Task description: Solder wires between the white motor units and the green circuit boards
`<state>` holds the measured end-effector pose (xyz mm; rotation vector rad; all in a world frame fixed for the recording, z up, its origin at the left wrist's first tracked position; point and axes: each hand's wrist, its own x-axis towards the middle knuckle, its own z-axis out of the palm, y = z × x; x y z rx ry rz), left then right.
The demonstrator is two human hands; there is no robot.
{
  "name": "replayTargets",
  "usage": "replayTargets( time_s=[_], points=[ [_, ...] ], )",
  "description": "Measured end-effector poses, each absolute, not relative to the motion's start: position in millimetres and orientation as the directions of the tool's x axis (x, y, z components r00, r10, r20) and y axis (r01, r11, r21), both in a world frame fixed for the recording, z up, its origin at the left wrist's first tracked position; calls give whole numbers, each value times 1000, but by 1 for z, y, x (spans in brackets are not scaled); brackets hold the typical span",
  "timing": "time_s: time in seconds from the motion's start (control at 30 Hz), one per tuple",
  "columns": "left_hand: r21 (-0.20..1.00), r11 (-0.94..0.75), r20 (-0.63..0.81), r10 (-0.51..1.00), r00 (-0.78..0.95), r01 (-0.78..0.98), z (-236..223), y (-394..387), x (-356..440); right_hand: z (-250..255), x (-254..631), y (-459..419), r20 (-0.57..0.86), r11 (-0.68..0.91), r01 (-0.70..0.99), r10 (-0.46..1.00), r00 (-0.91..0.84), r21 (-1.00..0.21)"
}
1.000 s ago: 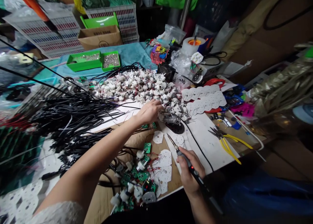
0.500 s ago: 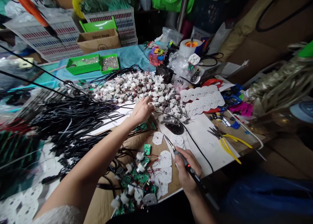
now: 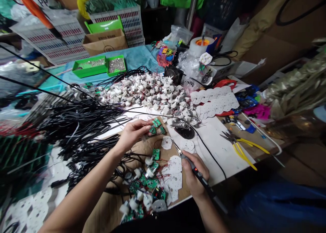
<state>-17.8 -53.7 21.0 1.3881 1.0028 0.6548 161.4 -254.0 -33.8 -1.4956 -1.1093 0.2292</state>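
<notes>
My right hand is wrapped round a grey-and-black soldering iron with a small red light. Its metal tip points up and left, towards a small white perforated plate. The fingers of my left hand are pinched together at the left edge of a few small green circuit boards. A small pale blur shows beneath these fingers; I cannot make out what they hold. Nearer me lies a cluster of white motor-like parts with green boards, next to white plates with thin red wires.
A big heap of white motor-like parts fills the table's middle. Black cables are bundled at left. A soldering iron stand with a coil and yellow-handled pliers lie to the right. Green trays stand at the back.
My left hand has drawn back from the heap of white parts, towards me and to the left, uncovering the small green boards. My right hand still holds the soldering iron in nearly the same place.
</notes>
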Motion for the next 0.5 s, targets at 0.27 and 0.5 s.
replayTargets(
  time_s=[0.27,0.5],
  points=[
    [710,-334,-192,755,627,620,-4,-70,-19,-37,161,-254,433,134,510,728,531,-850],
    [586,-596,-80,631,771,549,-1,-69,-13,-37,162,-254,421,123,508,737,529,-852]
  ],
)
